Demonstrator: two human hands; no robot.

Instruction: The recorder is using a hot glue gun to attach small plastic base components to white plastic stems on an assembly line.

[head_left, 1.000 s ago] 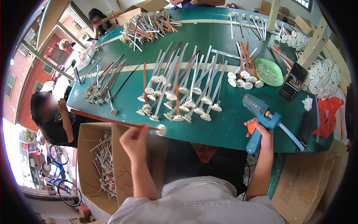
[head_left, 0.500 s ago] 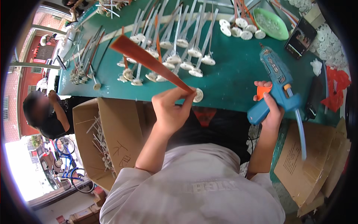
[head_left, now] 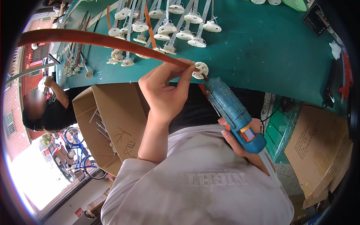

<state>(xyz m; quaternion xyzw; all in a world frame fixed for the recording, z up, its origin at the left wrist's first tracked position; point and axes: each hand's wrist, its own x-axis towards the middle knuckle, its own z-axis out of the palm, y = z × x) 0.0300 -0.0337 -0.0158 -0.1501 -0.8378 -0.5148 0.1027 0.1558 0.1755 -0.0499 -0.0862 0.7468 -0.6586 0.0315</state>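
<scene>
My left hand (head_left: 165,90) pinches a long orange-brown strip (head_left: 112,43) near its end, and the strip reaches up and away to the left. At that end is a round white disc (head_left: 203,67), its slotted face turned toward me, just beyond my fingertips at the table's near edge. My right hand (head_left: 236,142) is wrapped round a blue hot glue gun (head_left: 227,99), partly hidden behind it. The gun's nozzle points up-left at the disc, at or very near its lower edge. A translucent glue stick (head_left: 270,167) sticks out of the gun's back.
Several strips with white round bases (head_left: 165,28) lie across the green table (head_left: 255,48). An open cardboard box (head_left: 120,123) with strips inside stands at left, near a seated person (head_left: 45,108). At right are another carton (head_left: 318,146) and a black box (head_left: 317,18).
My right hand has brought the glue gun left and turned its nozzle to the disc. My left hand has shifted slightly left, and the strip has swung lower. The view has tilted downward.
</scene>
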